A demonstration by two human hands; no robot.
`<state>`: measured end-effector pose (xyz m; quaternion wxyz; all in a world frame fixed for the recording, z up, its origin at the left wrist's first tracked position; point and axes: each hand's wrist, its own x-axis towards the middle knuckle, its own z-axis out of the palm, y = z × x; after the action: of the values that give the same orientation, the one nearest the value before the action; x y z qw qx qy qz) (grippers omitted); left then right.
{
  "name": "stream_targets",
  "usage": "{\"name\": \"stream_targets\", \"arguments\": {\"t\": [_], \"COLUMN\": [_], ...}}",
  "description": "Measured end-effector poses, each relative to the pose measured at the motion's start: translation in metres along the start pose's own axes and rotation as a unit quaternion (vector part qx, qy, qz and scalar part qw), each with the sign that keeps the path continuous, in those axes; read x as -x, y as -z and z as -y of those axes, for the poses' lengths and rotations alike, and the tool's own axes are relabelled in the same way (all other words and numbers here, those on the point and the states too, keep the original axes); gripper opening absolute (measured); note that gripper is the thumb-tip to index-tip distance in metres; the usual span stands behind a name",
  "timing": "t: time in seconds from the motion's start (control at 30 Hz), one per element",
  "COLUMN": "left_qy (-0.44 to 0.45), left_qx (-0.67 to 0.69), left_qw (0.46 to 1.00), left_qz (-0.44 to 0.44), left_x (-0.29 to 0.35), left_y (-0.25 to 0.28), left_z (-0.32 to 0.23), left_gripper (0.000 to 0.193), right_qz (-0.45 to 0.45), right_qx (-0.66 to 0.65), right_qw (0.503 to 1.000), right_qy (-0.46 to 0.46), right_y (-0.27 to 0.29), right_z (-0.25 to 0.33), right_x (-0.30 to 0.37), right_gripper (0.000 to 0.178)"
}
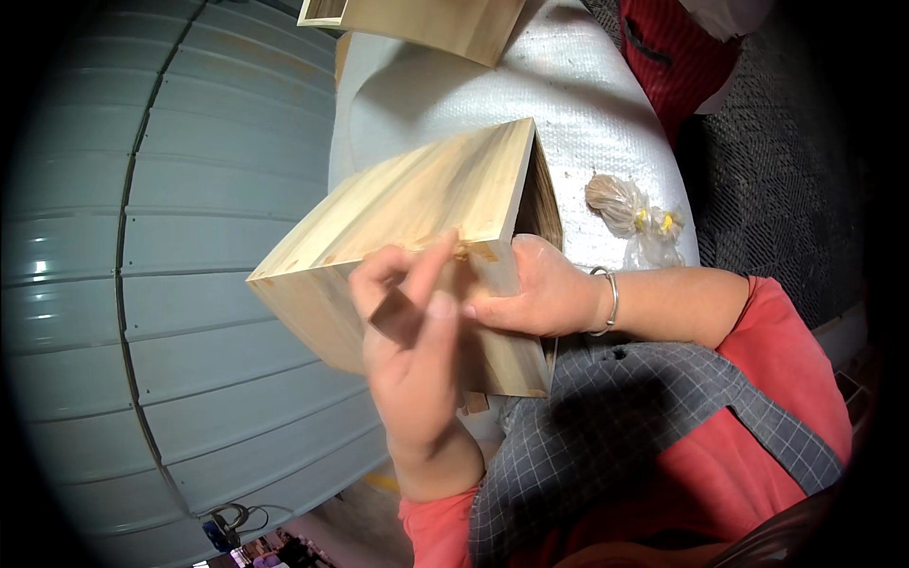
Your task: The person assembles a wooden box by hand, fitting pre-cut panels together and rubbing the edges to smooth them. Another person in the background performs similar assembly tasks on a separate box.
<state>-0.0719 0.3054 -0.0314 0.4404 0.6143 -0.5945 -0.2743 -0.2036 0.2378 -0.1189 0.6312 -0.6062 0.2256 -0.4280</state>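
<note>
A pale wooden box (pixel 417 194) with streaked grain is tilted in front of me, its dark open side facing right. My right hand (pixel 544 292) grips the box's right edge, thumb on the near face and the other fingers partly hidden inside. My left hand (pixel 412 364) is at the near top edge, slightly blurred, its fingers bent around a small flat brown piece (pixel 396 317) whose kind I cannot make out. Close to its index fingertip, a small yellowish-brown lump (pixel 462 251) sits on the box's edge near the corner.
White woven sacking (pixel 606 123) covers the surface beneath. On it, right of the box, lies a clear plastic bag (pixel 620 204) with brown stuff inside. Another wooden box (pixel 426 28) stands at the far end, beside red fabric (pixel 663 76). A grey panelled wall (pixel 218 237) borders the left.
</note>
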Motion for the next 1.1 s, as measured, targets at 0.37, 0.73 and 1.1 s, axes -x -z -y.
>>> {"name": "stream_targets", "arguments": {"t": [0.37,0.73,1.1], "left_qy": [-0.07,-0.013,-0.048], "left_qx": [-0.099,-0.034,-0.024], "left_qw": [0.992,0.999,0.997], "left_qz": [0.034,0.005,-0.056], "left_x": [0.005,0.004,0.019], "left_y": [-0.012,-0.002,0.045], "left_z": [-0.006,0.0,0.02], "left_gripper": [0.05,0.04,0.04], "right_qz": [0.012,-0.013,0.026], "right_qx": [0.002,0.065,-0.077], "right_qw": [0.999,0.997,0.989], "right_qy": [-0.038,-0.034,-0.126], "right_y": [-0.001,-0.004,-0.002], "right_z": [0.005,-0.014,0.012], "right_x": [-0.002,0.002,0.004], "right_gripper": [0.033,0.037,0.049]}}
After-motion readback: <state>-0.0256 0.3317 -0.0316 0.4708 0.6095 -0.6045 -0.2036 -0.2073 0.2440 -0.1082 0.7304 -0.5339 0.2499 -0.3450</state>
